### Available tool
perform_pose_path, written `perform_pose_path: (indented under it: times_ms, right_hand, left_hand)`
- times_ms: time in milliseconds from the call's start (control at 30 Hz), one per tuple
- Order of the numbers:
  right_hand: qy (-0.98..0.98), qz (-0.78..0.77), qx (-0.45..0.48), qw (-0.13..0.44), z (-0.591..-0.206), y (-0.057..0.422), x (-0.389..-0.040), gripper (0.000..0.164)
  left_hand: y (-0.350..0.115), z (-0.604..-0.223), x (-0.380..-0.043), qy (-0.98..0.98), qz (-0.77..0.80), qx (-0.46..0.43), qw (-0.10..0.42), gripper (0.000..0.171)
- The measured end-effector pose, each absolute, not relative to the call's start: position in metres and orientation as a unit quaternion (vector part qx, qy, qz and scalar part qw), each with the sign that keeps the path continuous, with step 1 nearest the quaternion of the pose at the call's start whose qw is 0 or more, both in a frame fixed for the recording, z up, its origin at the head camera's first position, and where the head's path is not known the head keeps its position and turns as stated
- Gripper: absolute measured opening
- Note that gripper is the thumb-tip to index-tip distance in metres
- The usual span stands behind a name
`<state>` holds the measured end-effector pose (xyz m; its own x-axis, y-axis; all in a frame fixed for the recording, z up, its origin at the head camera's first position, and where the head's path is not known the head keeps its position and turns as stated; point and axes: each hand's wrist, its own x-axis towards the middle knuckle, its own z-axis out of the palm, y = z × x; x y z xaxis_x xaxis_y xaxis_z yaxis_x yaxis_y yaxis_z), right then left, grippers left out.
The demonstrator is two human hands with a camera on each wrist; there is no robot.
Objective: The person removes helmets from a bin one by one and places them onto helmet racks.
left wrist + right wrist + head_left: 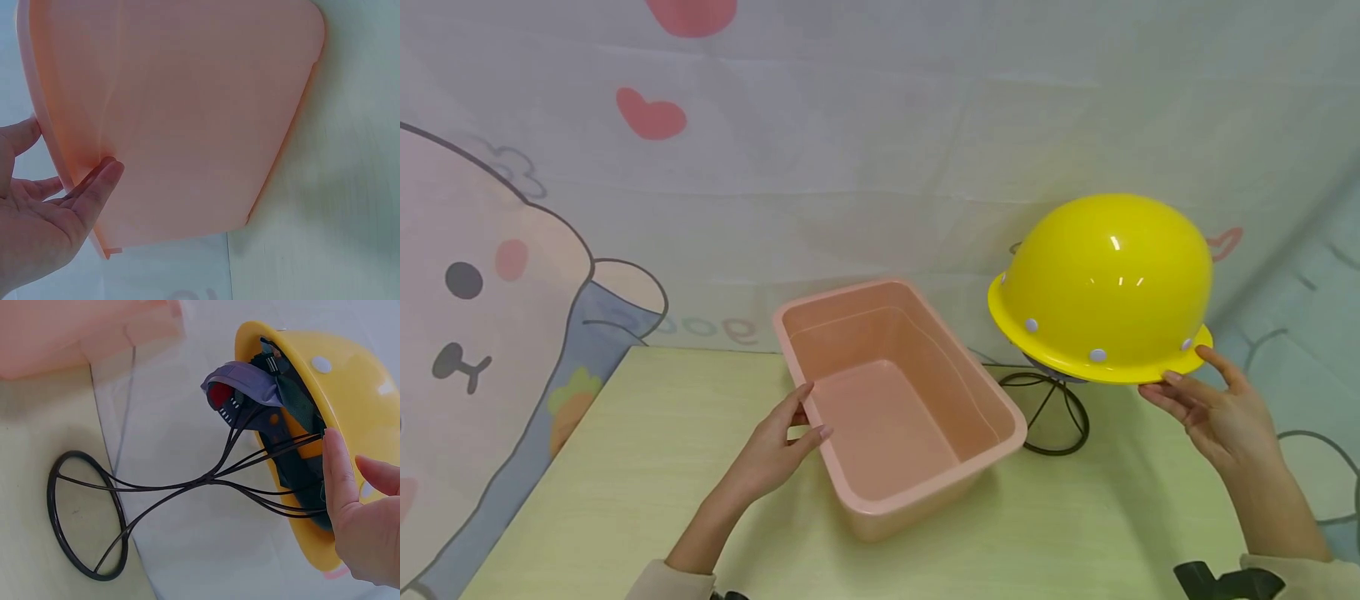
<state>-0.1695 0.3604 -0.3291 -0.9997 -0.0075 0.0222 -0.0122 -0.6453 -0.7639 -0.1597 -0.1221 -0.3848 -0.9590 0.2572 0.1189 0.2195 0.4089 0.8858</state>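
Helmet [1105, 287] yellow, sits on black wire stand [1051, 412] at table's [625, 467] right rear. Right hand [1213, 408] touches its brim from below, fingers straight, not clamped. Left hand [778, 450] rests open against pink tub's [895, 400] left wall, mid-table.

A pale wooden desk [625, 467] carries everything. Behind it hangs a light cloth backdrop [865, 125] printed with a cartoon rabbit [475, 333] at the far left, pink hearts [651, 115] above, and faint lettering, perhaps letters or loops, low along the desk's back edge.
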Motion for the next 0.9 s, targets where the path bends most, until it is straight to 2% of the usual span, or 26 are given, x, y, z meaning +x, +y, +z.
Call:
perform_pose_path:
  times_ms: [633, 800, 900]
  right_hand:
    - [-0.425, 0.904, 0.041, -0.009, -0.335, 0.365, -0.159, 0.068]
    - [-0.440, 0.897, 0.043, -0.008, -0.340, 0.369, -0.149, 0.079]
    - [-0.458, 0.887, 0.052, -0.009, -0.343, 0.371, -0.141, 0.079]
  left_hand:
    - [-0.136, -0.387, -0.153, 0.848, 0.507, 0.156, 0.001, 0.059]
    - [-0.156, -0.384, -0.143, 0.859, 0.495, 0.131, 0.002, 0.057]
    - [-0.168, -0.382, -0.135, 0.864, 0.489, 0.120, -0.003, 0.056]
